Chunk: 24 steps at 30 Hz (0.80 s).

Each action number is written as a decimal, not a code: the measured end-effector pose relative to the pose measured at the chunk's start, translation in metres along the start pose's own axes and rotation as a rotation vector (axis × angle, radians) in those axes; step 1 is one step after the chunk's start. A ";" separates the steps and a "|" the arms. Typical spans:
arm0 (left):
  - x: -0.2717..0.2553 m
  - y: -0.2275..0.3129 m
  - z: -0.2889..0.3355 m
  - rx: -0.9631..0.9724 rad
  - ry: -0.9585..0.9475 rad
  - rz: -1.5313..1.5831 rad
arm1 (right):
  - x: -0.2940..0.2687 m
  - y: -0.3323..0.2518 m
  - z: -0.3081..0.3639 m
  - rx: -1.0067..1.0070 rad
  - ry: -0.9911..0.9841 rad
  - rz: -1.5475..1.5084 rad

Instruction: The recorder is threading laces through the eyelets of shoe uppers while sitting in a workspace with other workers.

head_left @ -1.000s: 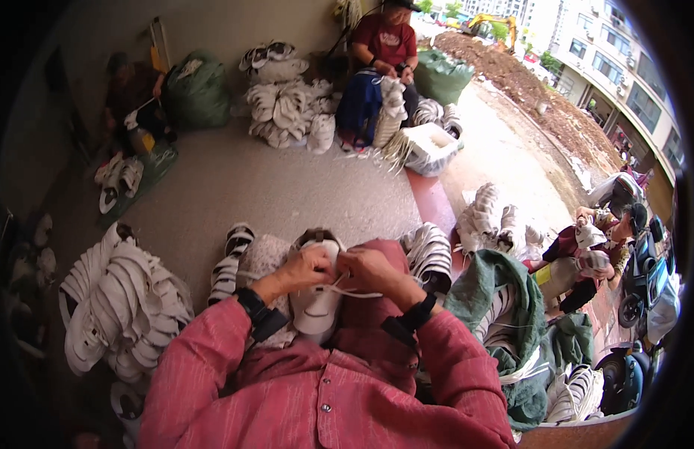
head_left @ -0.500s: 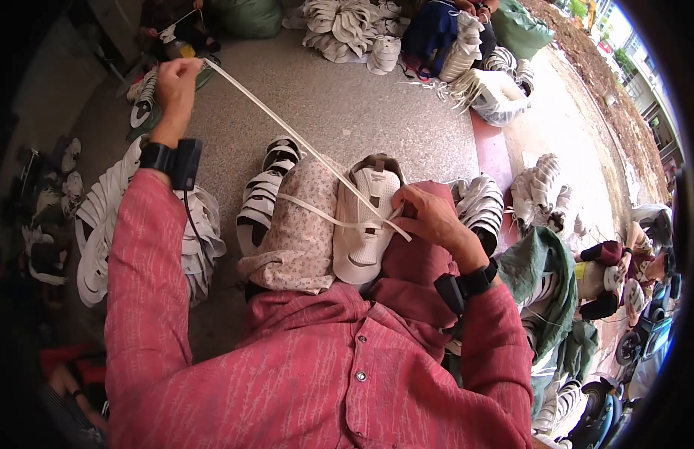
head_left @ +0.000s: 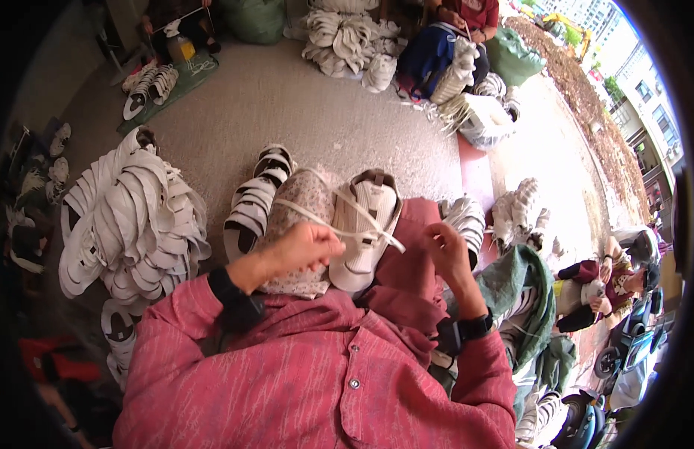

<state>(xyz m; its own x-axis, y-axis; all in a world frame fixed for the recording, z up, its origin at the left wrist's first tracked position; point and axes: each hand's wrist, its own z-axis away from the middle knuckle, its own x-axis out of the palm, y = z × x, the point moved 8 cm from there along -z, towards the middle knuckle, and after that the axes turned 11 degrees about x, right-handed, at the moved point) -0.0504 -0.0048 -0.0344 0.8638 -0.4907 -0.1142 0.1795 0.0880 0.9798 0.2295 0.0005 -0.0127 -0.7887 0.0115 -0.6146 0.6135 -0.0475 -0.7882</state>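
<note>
Left hand (head_left: 306, 247) is curled into a fist, gripping the white lace (head_left: 339, 217) drawn across the white shoe (head_left: 364, 228), which rests sole-up on the person's lap. Right hand (head_left: 448, 254) is raised beside the shoe, fingers bent; whether it pinches the lace cannot be told.

A white shoe upper (head_left: 364, 228) lies sole-side down on the person's lap, toe end toward the body, its brown-lined heel opening pointing away. It sits just right of the left hand (head_left: 306, 247) and left of the right hand (head_left: 446, 251). A flat white lace (head_left: 339, 224) crosses over it in loose diagonal strands, running from the closed left hand toward the right hand's fingers.
</note>
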 end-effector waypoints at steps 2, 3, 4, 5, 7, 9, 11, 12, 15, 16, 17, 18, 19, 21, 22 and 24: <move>0.008 0.031 0.002 0.329 0.021 -0.257 | 0.000 -0.030 -0.005 -0.199 0.116 0.101; 0.007 0.057 0.008 0.605 0.119 -0.532 | 0.005 -0.037 -0.008 -0.184 0.087 0.131; 0.008 0.072 0.010 0.749 0.186 -0.690 | 0.014 -0.074 -0.001 -0.597 0.099 0.317; 0.009 0.078 0.010 0.806 0.230 -0.725 | 0.026 -0.083 -0.004 -0.616 0.057 0.353; 0.019 0.084 0.008 0.891 0.146 -0.721 | 0.043 -0.097 -0.014 -0.582 0.022 0.427; 0.043 0.083 0.009 0.982 -0.075 -0.605 | 0.058 -0.105 -0.018 -0.655 0.023 0.622; 0.070 0.065 0.012 0.894 -0.405 -0.573 | 0.072 -0.101 -0.024 -0.641 -0.030 0.697; 0.072 0.061 0.010 0.862 -0.407 -0.577 | 0.081 -0.099 -0.023 -0.692 -0.064 0.749; 0.085 0.054 0.015 0.994 -0.515 -0.710 | 0.095 -0.090 -0.025 -0.714 -0.085 0.805; 0.085 0.047 0.012 0.920 -0.556 -0.711 | 0.097 -0.090 -0.028 -0.706 -0.106 0.797; 0.085 0.040 0.011 0.859 -0.590 -0.694 | 0.095 -0.092 -0.034 -0.665 -0.126 0.732; 0.085 0.036 0.009 0.841 -0.593 -0.688 | 0.098 -0.091 -0.038 -0.584 -0.198 0.721; 0.085 0.035 0.008 0.860 -0.592 -0.679 | 0.088 -0.102 -0.050 -0.522 -0.189 0.523; 0.085 0.028 0.005 0.816 -0.602 -0.739 | 0.060 -0.124 -0.086 -0.335 -0.009 0.223; 0.085 0.029 0.004 0.813 -0.601 -0.690 | 0.046 -0.136 -0.103 -0.285 0.023 0.034; 0.087 0.026 0.001 0.752 -0.621 -0.677 | 0.028 -0.166 -0.098 -0.506 0.094 -0.159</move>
<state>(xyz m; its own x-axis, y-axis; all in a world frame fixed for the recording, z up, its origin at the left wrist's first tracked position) 0.0290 -0.0459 -0.0189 0.2859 -0.5966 -0.7499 0.0111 -0.7804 0.6251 0.1095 0.1063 0.0986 -0.8806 0.0695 -0.4687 0.4472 0.4490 -0.7736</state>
